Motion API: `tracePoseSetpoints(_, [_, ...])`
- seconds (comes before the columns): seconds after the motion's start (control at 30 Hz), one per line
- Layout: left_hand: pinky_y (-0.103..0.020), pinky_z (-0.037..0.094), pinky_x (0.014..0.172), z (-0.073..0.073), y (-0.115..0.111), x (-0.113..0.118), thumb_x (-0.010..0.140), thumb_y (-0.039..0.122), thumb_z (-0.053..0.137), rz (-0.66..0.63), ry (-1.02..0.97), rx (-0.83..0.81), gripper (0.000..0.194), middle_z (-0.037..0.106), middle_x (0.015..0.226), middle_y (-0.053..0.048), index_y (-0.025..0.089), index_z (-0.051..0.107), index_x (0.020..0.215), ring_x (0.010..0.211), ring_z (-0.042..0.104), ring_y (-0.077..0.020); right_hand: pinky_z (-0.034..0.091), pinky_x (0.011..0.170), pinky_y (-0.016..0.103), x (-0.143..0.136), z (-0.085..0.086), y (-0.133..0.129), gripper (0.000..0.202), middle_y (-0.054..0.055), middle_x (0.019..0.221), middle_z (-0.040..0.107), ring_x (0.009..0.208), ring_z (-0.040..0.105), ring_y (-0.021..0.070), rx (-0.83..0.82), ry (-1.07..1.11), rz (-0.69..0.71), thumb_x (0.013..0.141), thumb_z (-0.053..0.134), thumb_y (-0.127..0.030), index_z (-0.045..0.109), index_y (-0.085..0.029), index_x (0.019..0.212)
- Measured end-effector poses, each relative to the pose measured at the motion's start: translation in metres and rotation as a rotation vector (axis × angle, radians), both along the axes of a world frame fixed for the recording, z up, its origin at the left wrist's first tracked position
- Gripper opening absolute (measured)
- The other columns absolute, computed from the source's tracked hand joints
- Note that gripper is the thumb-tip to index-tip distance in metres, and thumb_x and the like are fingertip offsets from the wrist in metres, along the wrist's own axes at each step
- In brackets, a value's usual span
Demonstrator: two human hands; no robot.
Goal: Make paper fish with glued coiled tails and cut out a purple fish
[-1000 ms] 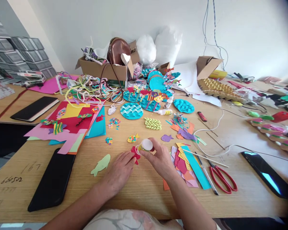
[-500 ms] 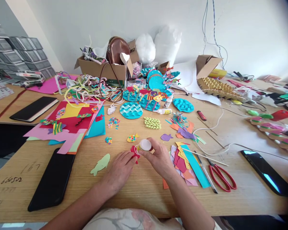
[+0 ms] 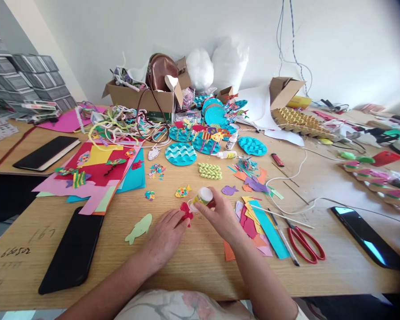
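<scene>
Wall (image 3: 120, 26): pale, rising well beyond the red paper cutout (image 3: 187, 210), our landmark, with cords hanging to its far right.
Tabletop (image 3: 202, 271): wood-grained; we see handwriting left of the cutout and crowded craft supplies beyond it.
Cardboard box (image 3: 133, 95): far beyond the cutout and to its left, stuffed, with a brown bag (image 3: 163, 71) at its right end.
Coloured paper stack (image 3: 53, 184): left of the cutout and farther off; patterned paper fish lie on top, perhaps parked out of the way.
Left hand (image 3: 165, 233): near left of the cutout, fingers unclenched and laid on its edge, we judge to stop it sliding.
Right hand (image 3: 220, 211): right of the cutout, fingers grasping the glue bottle.
Red-handled scissors (image 3: 308, 244): well right of the cutout, loops towards us, probably for easy pick-up.
Glue bottle (image 3: 202, 198): base up beside the cutout's right edge, tipped presumably so glue runs down; we cannot tell whether its tip touches.
Pale green fish cutout (image 3: 139, 229): flat, left of the red one.
Yellow spotted fish (image 3: 182, 191): just beyond the cutout.
Paper dots (image 3: 150, 195): left and beyond, heaped together, likely for handy picking.
</scene>
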State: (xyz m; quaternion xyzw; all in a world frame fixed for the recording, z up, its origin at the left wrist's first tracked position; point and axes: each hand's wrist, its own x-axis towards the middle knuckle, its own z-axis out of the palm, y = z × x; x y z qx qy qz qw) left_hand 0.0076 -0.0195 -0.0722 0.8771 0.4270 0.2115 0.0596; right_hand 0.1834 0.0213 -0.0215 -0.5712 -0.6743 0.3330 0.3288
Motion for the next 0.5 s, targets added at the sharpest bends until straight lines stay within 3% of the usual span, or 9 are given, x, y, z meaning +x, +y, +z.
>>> tracePoseSetpoints(0.2, [-0.040, 0.048, 0.087, -0.003, 0.000, 0.000, 0.090, 0.014, 0.039, 0.002, 0.029, 0.084, 0.025, 0.061, 0.107, -0.009, 0.016, 0.060, 0.103, 0.101, 0.055, -0.0219, 0.037, 0.054, 0.024, 0.010, -0.013, 0.002, 0.028, -0.002, 0.070, 0.051, 0.060, 0.046, 0.0122, -0.020, 0.274, -0.144, 0.077, 0.056, -0.044, 0.050, -0.019, 0.085])
tracePoseSetpoints(0.5, [-0.042, 0.048, 0.089, -0.004, 0.000, 0.000, 0.090, 0.014, 0.040, -0.001, 0.003, 0.007, 0.024, 0.060, 0.109, -0.009, 0.017, 0.060, 0.104, 0.103, 0.054, -0.0219, 0.034, 0.050, 0.022, -0.001, -0.006, -0.005, 0.021, -0.004, 0.062, 0.052, 0.055, 0.045, 0.0108, 0.012, 0.086, -0.042, 0.075, 0.060, -0.037, 0.050, -0.020, 0.080])
